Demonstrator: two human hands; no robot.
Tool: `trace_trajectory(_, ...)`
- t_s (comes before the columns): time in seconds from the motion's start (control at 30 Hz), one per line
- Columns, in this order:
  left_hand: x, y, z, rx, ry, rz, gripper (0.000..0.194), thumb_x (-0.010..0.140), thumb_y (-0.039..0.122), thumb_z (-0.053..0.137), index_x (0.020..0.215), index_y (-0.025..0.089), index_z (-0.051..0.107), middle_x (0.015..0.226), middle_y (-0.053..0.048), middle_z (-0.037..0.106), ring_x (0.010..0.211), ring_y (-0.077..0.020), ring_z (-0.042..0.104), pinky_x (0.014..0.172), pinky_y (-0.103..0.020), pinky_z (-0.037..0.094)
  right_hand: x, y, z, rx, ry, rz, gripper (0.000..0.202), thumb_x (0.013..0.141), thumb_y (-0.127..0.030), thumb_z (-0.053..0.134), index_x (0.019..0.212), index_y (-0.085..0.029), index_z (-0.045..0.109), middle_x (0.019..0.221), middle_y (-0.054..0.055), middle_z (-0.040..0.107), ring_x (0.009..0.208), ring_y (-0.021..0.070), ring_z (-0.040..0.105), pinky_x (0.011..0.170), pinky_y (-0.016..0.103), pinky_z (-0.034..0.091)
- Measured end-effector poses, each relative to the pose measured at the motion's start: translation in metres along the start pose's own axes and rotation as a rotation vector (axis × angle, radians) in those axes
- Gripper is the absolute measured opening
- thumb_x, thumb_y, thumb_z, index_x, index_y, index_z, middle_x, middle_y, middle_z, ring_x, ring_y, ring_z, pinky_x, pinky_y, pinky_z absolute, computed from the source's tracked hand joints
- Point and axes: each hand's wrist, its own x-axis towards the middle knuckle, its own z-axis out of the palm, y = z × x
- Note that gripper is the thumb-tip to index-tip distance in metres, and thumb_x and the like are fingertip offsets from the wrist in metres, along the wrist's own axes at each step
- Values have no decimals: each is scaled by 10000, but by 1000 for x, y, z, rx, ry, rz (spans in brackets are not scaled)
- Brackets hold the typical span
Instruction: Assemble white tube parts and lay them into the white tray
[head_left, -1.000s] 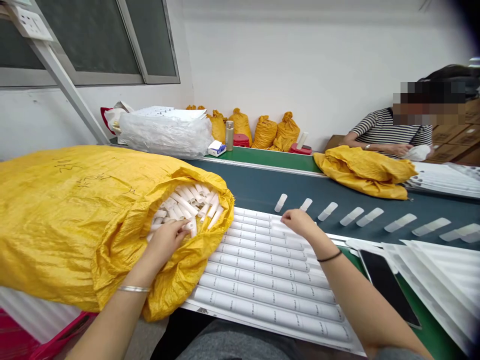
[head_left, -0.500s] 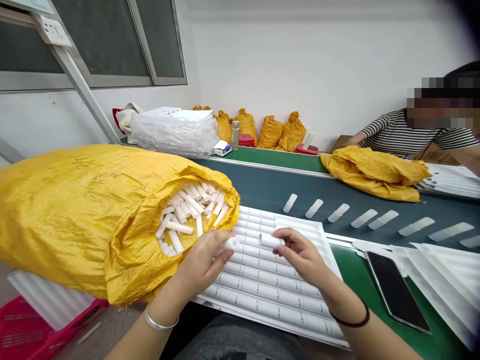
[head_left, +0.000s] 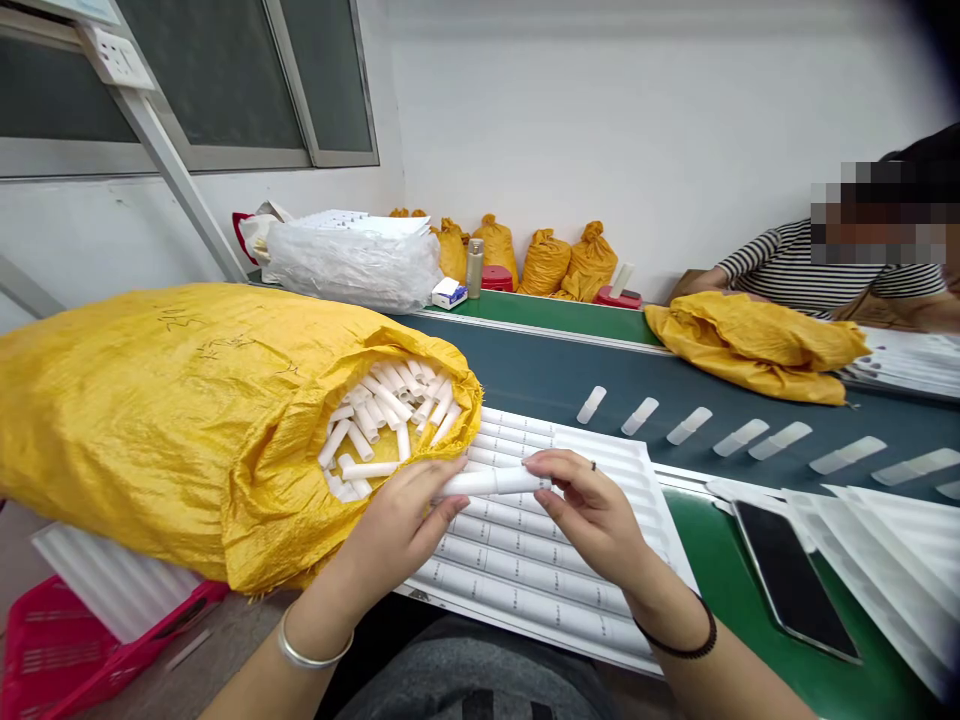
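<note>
Above a white ridged tray (head_left: 636,468), my left hand (head_left: 405,515) is closed around a plain white plastic tube (head_left: 466,484). My right hand (head_left: 604,520) pinches a second white tube (head_left: 517,480) between thumb and fingers. The two tubes meet end to end in one line, with a seam between them; whether one sits inside the other I cannot tell. Rows of white tubes with small printed marks (head_left: 517,598) lie in the tray under my hands. Left of it, an open yellow woven sack (head_left: 187,400) shows many loose white tubes (head_left: 386,408) in its mouth.
Several joined tubes (head_left: 688,426) lie spaced along the dark conveyor belt (head_left: 525,350). A phone (head_left: 791,575) and white sheets (head_left: 877,570) are at right. Opposite sits a person in a striped shirt (head_left: 787,265) near a crumpled yellow sack (head_left: 750,340). A pink basket (head_left: 67,660) stands lower left.
My hands have come together, and the two tubes, held apart before, now touch end to end. The view has shifted slightly.
</note>
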Motion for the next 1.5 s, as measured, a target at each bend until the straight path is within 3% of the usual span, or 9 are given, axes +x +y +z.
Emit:
trace_trajectory(0.17,-1,0,-4,-58,40,20,289,929,245,531,1203,191,604,1075,-96,690,1001,-201,641,879,-325,532,0,1,0,-7,-5,106,238,886,-269,610,1116,-231,659,920,56,668,777,161,614,707,305,538)
trace_trajectory(0.37,-3,1,2,100,206,234,401,886,93,567,1275,189,541,1049,-89,674,971,-179,621,866,-312,517,1,-3,1,306,-60,463,318,858,-417,625,1057,-173,669,693,15,640,629,138,628,583,255,538)
trace_trajectory(0.5,-7,-1,7,184,217,382,511,861,44,578,1347,165,474,1080,-106,668,999,-204,610,865,-354,514,1,-8,1,381,-111,527,340,839,-437,645,1035,-160,665,647,3,628,601,129,627,565,239,532)
trace_trajectory(0.63,-8,-1,12,201,158,349,465,884,94,567,1335,137,469,1060,-113,673,974,-211,624,854,-364,532,-1,-13,0,179,-164,378,306,900,-392,574,1096,-171,654,731,38,672,646,150,648,577,254,545)
trace_trajectory(0.77,-8,0,13,171,-91,168,340,932,240,512,1248,115,531,1004,-130,685,905,-233,653,789,-368,561,-9,-7,-4,-223,-207,-7,332,917,-251,554,1245,-213,588,1034,106,679,928,213,653,800,343,561)
trace_trajectory(0.87,-8,2,11,-26,-210,34,286,942,246,483,1199,155,568,1045,-107,677,966,-208,643,847,-330,542,-22,-1,-5,-358,-259,-163,419,910,-180,549,1325,-224,517,1100,124,647,1002,227,633,849,359,556)
trace_trajectory(1.0,-8,11,14,-213,-225,-28,247,939,222,464,1147,180,590,988,-76,671,942,-192,626,851,-313,517,-36,2,-2,-336,-235,-199,505,911,-122,509,1397,-228,425,1093,126,632,979,225,628,836,361,562)
trace_trajectory(1.27,-23,14,32,-254,-145,-73,239,939,225,442,1112,167,597,954,-92,666,902,-200,623,808,-315,512,-42,0,9,-293,-244,-211,499,915,-97,485,1399,-183,398,1083,137,627,978,218,609,835,359,557)
trace_trajectory(1.5,-36,14,10,-18,-365,-146,421,892,364,558,1294,239,542,1129,-90,676,1047,-243,633,897,-371,510,-45,6,18,-520,-246,-217,348,923,-190,505,1271,-182,518,934,117,693,798,233,659,687,355,574)
